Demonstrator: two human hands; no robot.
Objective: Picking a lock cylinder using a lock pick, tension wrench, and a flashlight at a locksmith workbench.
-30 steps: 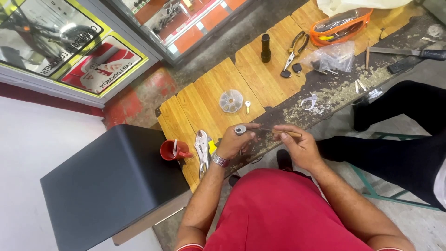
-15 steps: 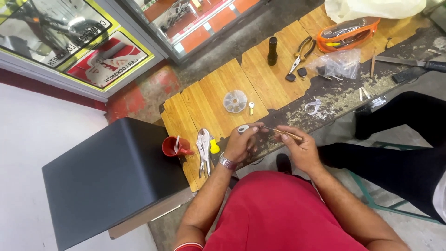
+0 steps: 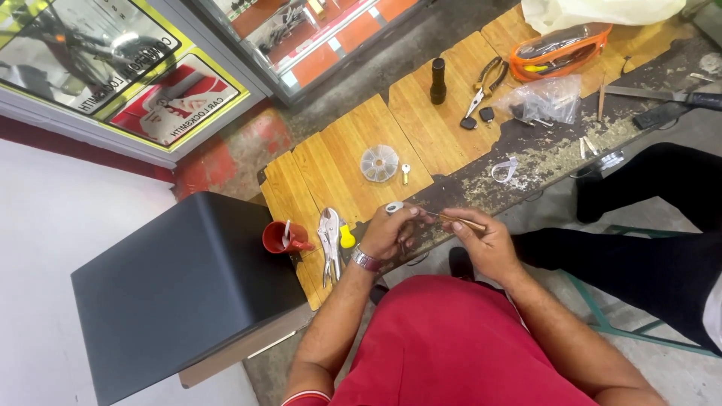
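The left hand (image 3: 392,233) is curled closed around a small silver-topped piece (image 3: 394,207), which pokes up just above its fingertips. The right hand (image 3: 481,239) pinches a thin brown rod (image 3: 451,218) between thumb and forefinger; the rod's tip runs across toward the left fingers and meets the small piece, though the exact point of contact is too small to tell. Both hands hover at the near edge of the wooden bench (image 3: 353,143), over the worn dark strip along that edge.

Just left of the left fingers lie a pair of locking pliers (image 3: 329,239) and a yellow-handled tool (image 3: 347,237), and beyond them a red cup (image 3: 280,237) sits at the bench's corner, against the dark box (image 3: 165,286). Ahead of the fingers there is open board up to a round clear parts case (image 3: 379,163) and a small key (image 3: 405,174). Ahead and to the right of the right fingers a clear loop (image 3: 504,170) lies on the littered strip; further off are long-nose pliers (image 3: 485,89), a black cylinder (image 3: 438,80) and a plastic bag (image 3: 545,100). Another person's dark-trousered leg (image 3: 647,188) lies close on the right.
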